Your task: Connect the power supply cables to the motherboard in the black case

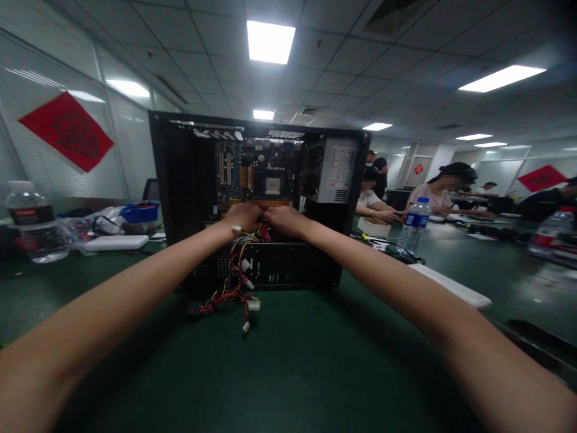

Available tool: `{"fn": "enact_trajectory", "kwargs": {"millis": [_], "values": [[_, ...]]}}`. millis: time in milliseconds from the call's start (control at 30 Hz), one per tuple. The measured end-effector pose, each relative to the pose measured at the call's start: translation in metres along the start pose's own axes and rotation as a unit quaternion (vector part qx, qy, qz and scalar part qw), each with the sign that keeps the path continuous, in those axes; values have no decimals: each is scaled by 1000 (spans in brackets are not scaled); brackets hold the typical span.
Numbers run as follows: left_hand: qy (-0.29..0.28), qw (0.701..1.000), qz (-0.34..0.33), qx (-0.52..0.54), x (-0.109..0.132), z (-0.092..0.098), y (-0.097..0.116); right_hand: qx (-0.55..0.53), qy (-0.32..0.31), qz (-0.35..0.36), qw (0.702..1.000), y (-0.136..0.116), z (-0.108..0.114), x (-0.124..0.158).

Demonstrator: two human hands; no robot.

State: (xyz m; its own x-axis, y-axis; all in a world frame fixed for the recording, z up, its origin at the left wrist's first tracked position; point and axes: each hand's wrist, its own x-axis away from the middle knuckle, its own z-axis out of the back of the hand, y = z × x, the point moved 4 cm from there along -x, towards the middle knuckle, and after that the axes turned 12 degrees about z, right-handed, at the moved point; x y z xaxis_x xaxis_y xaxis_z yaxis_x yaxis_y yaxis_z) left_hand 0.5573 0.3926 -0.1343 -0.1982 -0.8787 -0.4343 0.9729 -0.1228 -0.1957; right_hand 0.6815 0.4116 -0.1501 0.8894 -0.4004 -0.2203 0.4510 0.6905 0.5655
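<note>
Far left of our fingers, a clear plastic water bottle with a dark label [31, 225] stands on the green tabletop [293, 361]. Nearer them is a small blue plastic tray [139, 212] whose contents we cannot make out.

The black metal computer case [180, 180] stands upright in front of us with its side panel off. Its green motherboard [256, 171] is already mounted just above our fingers.

Our left hand [243, 218] and right hand [285, 221] meet at the board's lower edge, knuckles almost touching. The fingers curl inward out of sight, so we cannot tell whether they pinch a plug.

Below them a bundle of red, yellow and black wires [229, 282] spills out onto the tabletop. Its white plugs are unconnected, so the wiring looks unfinished.

Up and right of our fingers, the grey boxy power supply [336, 171] sits fixed in the case's top corner. Further right stands a second clear bottle with a blue label [413, 225].
</note>
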Motion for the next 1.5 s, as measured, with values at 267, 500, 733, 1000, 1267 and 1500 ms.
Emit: {"fn": "enact_trajectory", "kwargs": {"millis": [267, 500, 733, 1000, 1267, 1500], "values": [[-8, 1000, 22, 1, -2, 2, -3, -42, 3, -33, 999, 3, 8, 15], [-41, 999, 6, 24, -4, -5, -6, -51, -7, -40, 998, 6, 4, 15], [-32, 999, 18, 35, -8, -7, -9, -41, -2, -30, 999, 4, 8, 17], [-40, 999, 18, 21, -6, -2, -3, -58, 0, -44, 997, 6, 6, 16], [-44, 999, 14, 19, -3, 2, -1, -120, 22, -77, 990, 10, 4, 21], [-38, 999, 25, 21, -5, 0, 0, -126, 37, -135, 982, 15, 1, 22]]}}
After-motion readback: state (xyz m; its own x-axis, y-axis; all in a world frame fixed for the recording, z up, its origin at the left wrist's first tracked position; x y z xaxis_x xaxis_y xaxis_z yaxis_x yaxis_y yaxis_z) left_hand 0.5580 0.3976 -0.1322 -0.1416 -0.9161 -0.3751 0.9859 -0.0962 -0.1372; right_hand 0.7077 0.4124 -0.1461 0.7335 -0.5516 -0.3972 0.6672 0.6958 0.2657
